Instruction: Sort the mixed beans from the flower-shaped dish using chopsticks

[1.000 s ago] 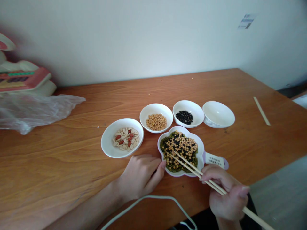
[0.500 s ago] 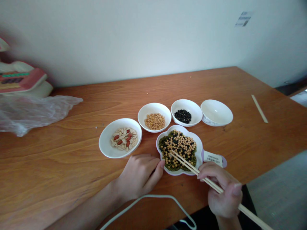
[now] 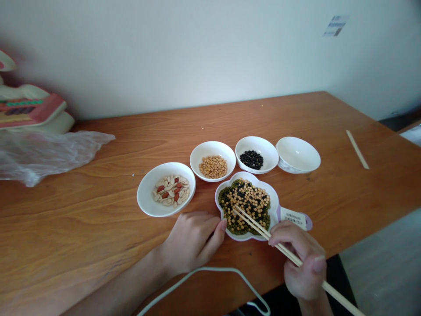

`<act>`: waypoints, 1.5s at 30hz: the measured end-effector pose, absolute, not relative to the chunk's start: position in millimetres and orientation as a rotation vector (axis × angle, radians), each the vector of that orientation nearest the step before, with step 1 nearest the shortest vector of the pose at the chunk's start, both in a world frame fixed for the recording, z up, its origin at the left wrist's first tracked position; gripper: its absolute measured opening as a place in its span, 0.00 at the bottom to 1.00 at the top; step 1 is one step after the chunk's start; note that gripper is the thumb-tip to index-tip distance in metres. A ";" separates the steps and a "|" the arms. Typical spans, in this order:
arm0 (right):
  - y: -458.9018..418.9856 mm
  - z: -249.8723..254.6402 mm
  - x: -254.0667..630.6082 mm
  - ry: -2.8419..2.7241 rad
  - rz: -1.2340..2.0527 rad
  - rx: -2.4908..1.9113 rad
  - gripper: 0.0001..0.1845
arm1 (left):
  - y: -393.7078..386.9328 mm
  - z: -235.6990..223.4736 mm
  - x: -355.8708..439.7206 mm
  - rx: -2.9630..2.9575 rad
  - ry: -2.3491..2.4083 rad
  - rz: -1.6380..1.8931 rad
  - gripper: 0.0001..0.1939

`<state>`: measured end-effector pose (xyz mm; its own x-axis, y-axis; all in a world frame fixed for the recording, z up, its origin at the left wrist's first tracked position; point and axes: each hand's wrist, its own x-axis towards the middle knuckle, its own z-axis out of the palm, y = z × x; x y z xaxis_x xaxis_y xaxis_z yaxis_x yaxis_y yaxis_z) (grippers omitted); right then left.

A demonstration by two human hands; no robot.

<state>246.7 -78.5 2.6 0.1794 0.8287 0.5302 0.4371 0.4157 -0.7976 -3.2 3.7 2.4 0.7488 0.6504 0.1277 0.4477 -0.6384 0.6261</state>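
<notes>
My right hand is closed round a pair of chopsticks, whose tips touch the beans in a flower-shaped dish. That dish has a pale purple rim and a labelled handle. Yellow soybeans and black beans lie mixed over small green beans in it. At the dish's left rim, my left hand has its fingers curled and its thumb against the edge. Behind stand a bowl of peanuts, a bowl of soybeans and a bowl of black beans.
A white bowl with nothing in it stands right of the black beans. Further right lies a pale strip. Crumpled clear plastic lies at the left by a coloured object. A white cable loops at the front edge.
My right hand has shifted slightly left, while the chopstick tips stay among the beans. My left hand keeps its place at the dish's rim.
</notes>
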 end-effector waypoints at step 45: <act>-83.1 1.4 245.1 -1.372 0.407 -1.170 0.45 | 2.9 2.4 -3.8 2.382 0.826 0.469 0.22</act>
<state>245.1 -83.1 1.4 0.2363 0.8102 0.5364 0.3870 0.4279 -0.8168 -3.8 2.9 2.4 0.7478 0.6497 0.1363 0.4500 -0.6471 0.6154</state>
